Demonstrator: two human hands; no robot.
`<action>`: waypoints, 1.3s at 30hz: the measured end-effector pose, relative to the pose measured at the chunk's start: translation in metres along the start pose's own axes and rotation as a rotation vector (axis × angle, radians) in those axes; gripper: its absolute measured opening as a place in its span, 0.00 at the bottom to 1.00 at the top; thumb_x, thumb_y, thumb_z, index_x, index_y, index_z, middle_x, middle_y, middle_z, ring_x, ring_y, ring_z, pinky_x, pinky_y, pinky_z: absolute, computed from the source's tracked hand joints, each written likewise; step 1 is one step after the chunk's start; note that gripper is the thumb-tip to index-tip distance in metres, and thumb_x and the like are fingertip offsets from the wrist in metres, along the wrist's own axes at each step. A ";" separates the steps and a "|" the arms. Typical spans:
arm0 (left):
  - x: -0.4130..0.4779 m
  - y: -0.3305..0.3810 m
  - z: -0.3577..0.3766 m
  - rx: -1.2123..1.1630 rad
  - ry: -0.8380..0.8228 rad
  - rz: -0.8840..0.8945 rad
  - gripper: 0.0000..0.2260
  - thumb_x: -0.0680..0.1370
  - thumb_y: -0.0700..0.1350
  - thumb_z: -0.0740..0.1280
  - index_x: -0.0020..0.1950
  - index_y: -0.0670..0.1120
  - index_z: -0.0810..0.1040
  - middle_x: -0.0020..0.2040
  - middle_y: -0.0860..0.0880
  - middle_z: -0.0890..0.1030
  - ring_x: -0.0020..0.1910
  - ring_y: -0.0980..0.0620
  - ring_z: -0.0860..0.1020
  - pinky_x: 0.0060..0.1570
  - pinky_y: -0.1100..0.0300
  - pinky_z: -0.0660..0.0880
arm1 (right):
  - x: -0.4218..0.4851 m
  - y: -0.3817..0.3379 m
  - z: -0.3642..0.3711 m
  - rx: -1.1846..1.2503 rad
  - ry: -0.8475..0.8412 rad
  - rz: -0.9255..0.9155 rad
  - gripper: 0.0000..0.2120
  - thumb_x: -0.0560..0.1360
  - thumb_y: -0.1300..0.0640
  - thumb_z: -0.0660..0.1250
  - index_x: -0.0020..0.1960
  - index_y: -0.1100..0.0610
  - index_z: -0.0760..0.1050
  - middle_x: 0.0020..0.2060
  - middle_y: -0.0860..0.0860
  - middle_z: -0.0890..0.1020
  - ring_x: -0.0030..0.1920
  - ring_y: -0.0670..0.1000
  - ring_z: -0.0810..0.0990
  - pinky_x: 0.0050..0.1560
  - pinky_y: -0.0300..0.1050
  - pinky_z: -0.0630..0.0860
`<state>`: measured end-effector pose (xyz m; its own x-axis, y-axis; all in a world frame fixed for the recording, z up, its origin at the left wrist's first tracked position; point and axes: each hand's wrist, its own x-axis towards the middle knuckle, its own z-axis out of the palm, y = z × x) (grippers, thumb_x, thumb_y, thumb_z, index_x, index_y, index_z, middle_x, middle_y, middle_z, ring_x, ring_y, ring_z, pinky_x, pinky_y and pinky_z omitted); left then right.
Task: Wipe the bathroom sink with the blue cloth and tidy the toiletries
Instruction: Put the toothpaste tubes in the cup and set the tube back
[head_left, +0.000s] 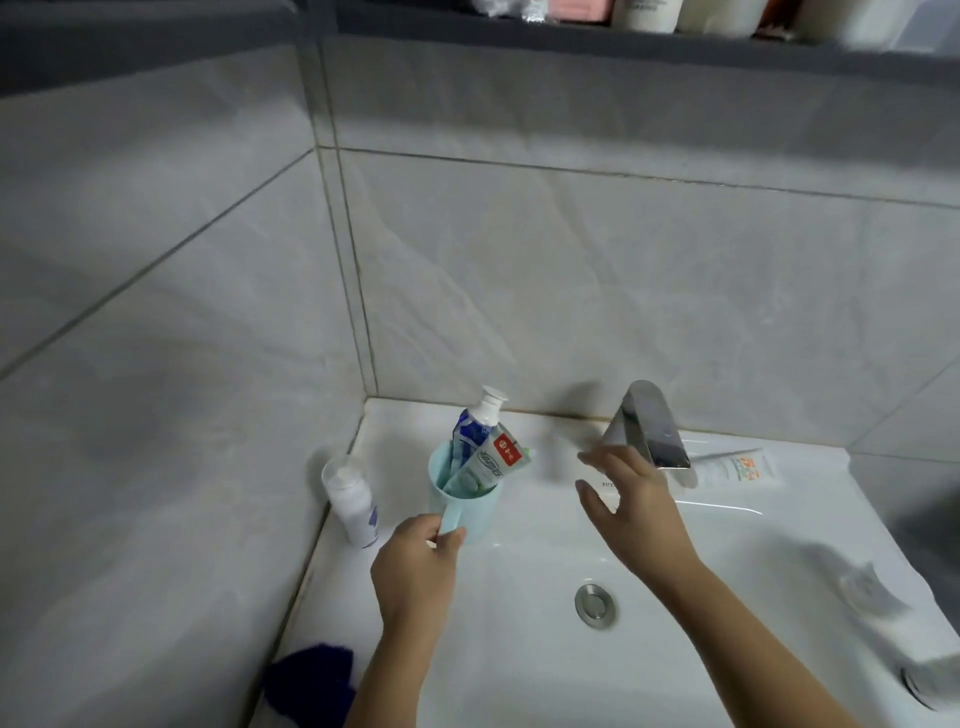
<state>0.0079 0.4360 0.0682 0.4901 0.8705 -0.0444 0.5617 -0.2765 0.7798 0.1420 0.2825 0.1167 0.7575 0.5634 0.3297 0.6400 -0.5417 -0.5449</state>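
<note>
My left hand (415, 564) grips the handle of a light blue cup (480, 506) on the sink's back left rim. Two toothpaste tubes (480, 441) stand in the cup. My right hand (631, 506) hovers open over the white sink (519, 649), just in front of the chrome tap (647, 426), holding nothing. The blue cloth (309, 680) lies bunched on the sink's front left edge, beside my left forearm. A white tube (737, 467) lies flat on the rim behind the tap, to the right.
A small white bottle (353, 506) with a clear cap stands in the left corner by the wall. The drain plug (595, 605) sits mid-basin. Blurred metallic and clear items (872, 587) lie on the right rim. A shelf (649, 15) with containers hangs above.
</note>
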 end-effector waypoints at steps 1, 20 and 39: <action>0.005 -0.002 0.006 -0.008 0.009 -0.004 0.04 0.72 0.45 0.70 0.41 0.45 0.80 0.37 0.53 0.78 0.39 0.49 0.75 0.37 0.60 0.63 | 0.000 0.002 0.008 -0.013 -0.025 0.020 0.13 0.71 0.62 0.69 0.56 0.59 0.78 0.54 0.54 0.78 0.54 0.55 0.77 0.49 0.41 0.71; 0.100 -0.028 0.071 -0.036 0.311 -0.002 0.12 0.65 0.39 0.76 0.29 0.39 0.75 0.28 0.43 0.77 0.27 0.49 0.69 0.27 0.63 0.55 | 0.052 0.028 0.111 -0.016 -0.238 0.029 0.16 0.73 0.60 0.66 0.62 0.58 0.75 0.59 0.54 0.76 0.61 0.55 0.73 0.58 0.42 0.69; 0.014 -0.054 0.046 -0.108 0.203 0.073 0.13 0.69 0.39 0.75 0.51 0.39 0.79 0.45 0.45 0.80 0.44 0.47 0.79 0.44 0.60 0.70 | 0.001 0.024 0.096 0.001 -0.259 -0.011 0.16 0.74 0.59 0.66 0.61 0.57 0.75 0.60 0.53 0.76 0.61 0.55 0.74 0.54 0.42 0.70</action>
<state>0.0148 0.4450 -0.0033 0.3762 0.9171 0.1323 0.4497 -0.3055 0.8393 0.1460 0.3301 0.0294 0.6926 0.7100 0.1271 0.6476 -0.5345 -0.5431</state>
